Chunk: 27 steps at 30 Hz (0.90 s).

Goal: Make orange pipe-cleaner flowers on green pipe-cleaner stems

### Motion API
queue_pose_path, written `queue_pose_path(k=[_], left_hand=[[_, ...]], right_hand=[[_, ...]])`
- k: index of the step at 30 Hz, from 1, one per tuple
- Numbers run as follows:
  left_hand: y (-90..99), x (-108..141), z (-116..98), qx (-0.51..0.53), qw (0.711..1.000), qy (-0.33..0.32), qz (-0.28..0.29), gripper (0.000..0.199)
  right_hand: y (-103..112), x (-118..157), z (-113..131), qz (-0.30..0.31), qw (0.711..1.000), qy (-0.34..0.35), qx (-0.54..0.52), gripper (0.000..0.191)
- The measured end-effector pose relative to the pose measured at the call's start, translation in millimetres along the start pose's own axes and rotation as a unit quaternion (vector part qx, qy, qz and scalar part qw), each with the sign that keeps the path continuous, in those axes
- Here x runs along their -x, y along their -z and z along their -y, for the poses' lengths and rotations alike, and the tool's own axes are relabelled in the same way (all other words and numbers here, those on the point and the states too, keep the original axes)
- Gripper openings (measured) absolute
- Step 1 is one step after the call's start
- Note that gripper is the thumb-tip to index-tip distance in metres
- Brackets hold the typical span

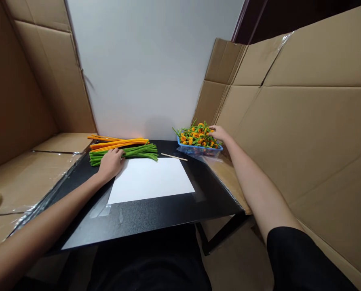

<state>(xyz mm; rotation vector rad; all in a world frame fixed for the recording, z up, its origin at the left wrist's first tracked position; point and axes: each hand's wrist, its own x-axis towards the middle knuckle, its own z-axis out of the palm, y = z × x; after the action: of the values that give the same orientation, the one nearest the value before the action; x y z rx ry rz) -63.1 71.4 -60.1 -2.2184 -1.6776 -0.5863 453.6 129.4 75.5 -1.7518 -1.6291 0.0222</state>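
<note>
Orange stems (119, 142): bright, fuzzy and straight, lying in loose rows at the far left of the black counter (210, 202), ends uneven.
Left hand (111, 162): draped over the green stems (140, 151), fingers gently bent; from where I stand I can't tell whether it grips any. A light palm seems best, since hard pressing could flatten the fuzz.
Green bundle: keeping the ends level would help it stay tidy, I'd judge; thick, vivid, soft like pipe cleaners, in front of the orange ones.
White sheet (151, 180): flat on the counter, just nearer than the bundle.
Stick (174, 157): thin, pale, slanting near the sheet's far edge.
Basket (198, 150): blue, mesh-walled, at the far right, heaped with fluffy orange flowers (200, 135), green stalks poking every way.
Right hand (219, 133): at the heap's right side, fingers partly curled; I can't tell if they pinch anything. Such a tangle calls for fingertips, gently, lest neighbours snag.
</note>
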Motion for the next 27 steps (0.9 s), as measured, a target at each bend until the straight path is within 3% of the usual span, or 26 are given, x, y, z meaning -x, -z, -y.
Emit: queue_pose_path(k=[4,8,12,14,16,19,22,24,27], left_hand=[[2.8,-4,5,-0.015,0.999,-0.034,-0.004,0.036],[4.6,-14,13,-0.023,0.996,-0.089,-0.016,0.041],[3.6,-18,15,-0.028,0.994,-0.097,-0.035,0.040],[3.0,-17,15,-0.029,0.994,-0.094,-0.037,0.038],[3.4,-15,14,-0.026,0.995,-0.090,-0.041,0.037],[6.4,-11,12,-0.026,0.995,-0.084,-0.040,0.034],[10.7,-9,8,-0.041,0.996,-0.083,-0.013,0.035],[13.0,-8,6,-0.043,0.995,-0.094,0.003,0.036],[14.2,-8,3,-0.041,0.988,-0.150,0.022,0.036]], right_hand=[[7,8,-15,0.019,1.000,-0.007,-0.004,0.056],[19,16,-21,0.003,1.000,-0.005,-0.007,0.055],[14,32,2,-0.059,0.998,0.022,-0.004,0.052],[-5,48,34,-0.140,0.987,0.072,-0.014,0.052],[-36,70,75,-0.179,0.976,0.119,-0.028,0.048],[-98,111,139,-0.081,0.960,0.266,-0.033,0.038],[-155,153,183,0.056,0.910,0.410,0.014,0.036],[-178,173,196,0.066,0.892,0.443,0.052,0.044],[-189,186,193,0.056,0.892,0.444,0.063,0.049]])
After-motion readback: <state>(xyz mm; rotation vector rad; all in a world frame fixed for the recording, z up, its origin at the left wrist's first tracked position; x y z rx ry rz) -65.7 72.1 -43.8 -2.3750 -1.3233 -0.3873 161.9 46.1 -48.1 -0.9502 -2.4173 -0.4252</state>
